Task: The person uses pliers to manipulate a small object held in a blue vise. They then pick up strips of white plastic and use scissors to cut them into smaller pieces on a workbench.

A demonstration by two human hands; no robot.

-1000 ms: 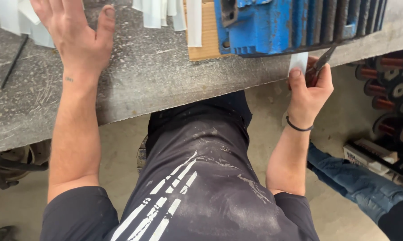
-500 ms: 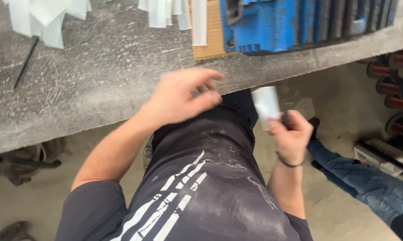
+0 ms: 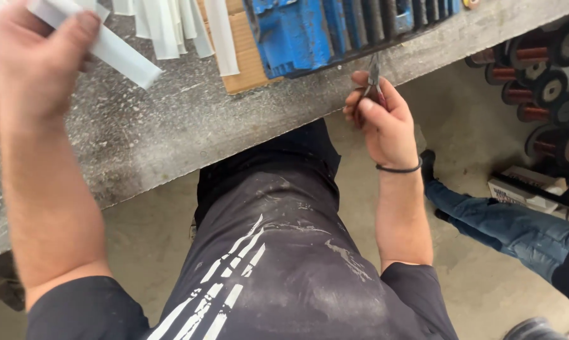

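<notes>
So the left hand (image 3: 29,60) is up at the far left over the grey table (image 3: 171,132), fingers closed and pinching a white paper strip (image 3: 111,50) that's sticking out to the right at a slant. The right hand (image 3: 382,119) is hanging at the near edge of the table, closed around a small pair of pliers (image 3: 373,79) with the metal tip pointing up toward the blue motor housing (image 3: 322,28). That housing is sitting at the far side on a bit of cardboard (image 3: 243,56), and more white strips (image 3: 171,25) are lying fanned out just left of it. Over on the right, copper wire spools (image 3: 543,69) are stacking up on the floor, and someone else's leg in jeans (image 3: 505,220) is poking in near a flat box (image 3: 517,189).
</notes>
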